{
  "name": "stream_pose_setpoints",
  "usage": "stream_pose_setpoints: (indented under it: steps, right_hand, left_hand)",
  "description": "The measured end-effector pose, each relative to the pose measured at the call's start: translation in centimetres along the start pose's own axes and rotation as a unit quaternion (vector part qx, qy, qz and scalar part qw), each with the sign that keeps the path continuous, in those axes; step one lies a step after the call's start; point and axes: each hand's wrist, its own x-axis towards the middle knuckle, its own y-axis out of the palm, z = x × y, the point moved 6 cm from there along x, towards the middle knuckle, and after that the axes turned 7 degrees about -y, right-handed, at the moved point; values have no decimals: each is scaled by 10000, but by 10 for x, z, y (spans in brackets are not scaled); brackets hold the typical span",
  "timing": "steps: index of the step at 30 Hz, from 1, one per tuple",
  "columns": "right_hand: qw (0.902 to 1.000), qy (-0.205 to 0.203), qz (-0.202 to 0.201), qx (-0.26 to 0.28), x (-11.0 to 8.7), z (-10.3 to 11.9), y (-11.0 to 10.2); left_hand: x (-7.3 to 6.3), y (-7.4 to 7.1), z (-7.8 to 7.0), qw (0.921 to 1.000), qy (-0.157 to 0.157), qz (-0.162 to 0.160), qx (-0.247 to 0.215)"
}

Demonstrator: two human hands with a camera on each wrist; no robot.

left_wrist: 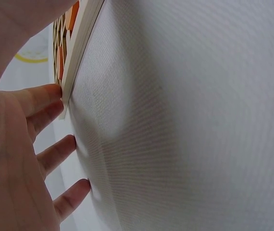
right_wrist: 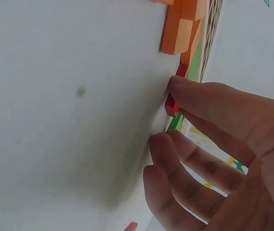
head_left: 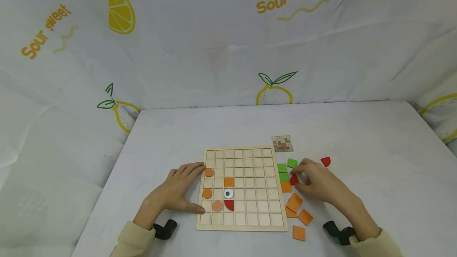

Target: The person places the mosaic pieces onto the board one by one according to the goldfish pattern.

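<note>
Red piece (head_left: 294, 180) is located just beside the right edge of the wooden board (head_left: 252, 207), next to the green squares (head_left: 282, 168); whether it is clear of the table covering (head_left: 375, 169) cannot be told. Right hand (head_left: 319, 181): narrow, thumb and a finger pinching the red piece, presumably because so flat an item offers only its edges as a grip. Left hand (head_left: 178, 188): wide, fingers spread, tips at the board's left edge, a position judged to serve as a brace against sliding. Loose stock sits on the right, apparently for short reach: 3 green squares, 5 orange tiles (head_left: 298, 233), 2 of them seemingly overlapping, and 1 red wedge (head_left: 325, 162) beyond the hand. Printed card (head_left: 282, 143) lies past the board's far right corner, likely so that it stays readable. Materials: board pale, apparently wood, divided by a raised-looking grid into 7 columns and 7 rows, bearing 2 orange discs (head_left: 207, 193), 1 peach disc (head_left: 217, 206), 1 orange square (head_left: 229, 182), 1 eye disc (head_left: 228, 194) and 1 red quarter-round (head_left: 229, 205). Loose pieces appear smooth and thick-edged; the covering shows a fine weave.
</note>
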Motion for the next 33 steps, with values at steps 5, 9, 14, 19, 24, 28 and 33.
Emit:
stream_pose_setpoints:
  steps: [5, 9, 14, 19, 24, 28, 33]
  right_hand:
    - [9998, -185, -7, 68, 1, -3, 0]
    - [9994, -311, 22, 138, 2, -4, 1]
    - [9990, -392, 75, 210, 3, -4, 2]
    - [9992, -361, 10, 183, 3, -6, 1]
    - [9992, -362, -108, 154, 3, -4, -1]
    - [9988, -414, -236, 121, 6, 1, -4]
    - [9979, -513, -359, 147, 12, 11, -8]
  left_hand:
    - [0, -1, 0, 10000, 42, -24, -22]
    - [1, 0, 0, 10000, 35, -14, -18]
    - [1, 0, 1, 10000, 11, -3, -25]
    - [1, 1, 1, 10000, 20, -6, -17]
    - [1, 0, 0, 9999, 74, -54, 71]
    - [1, 0, 0, 9999, 47, -40, 86]
    - [0, 0, 0, 10000, 27, -38, 70]
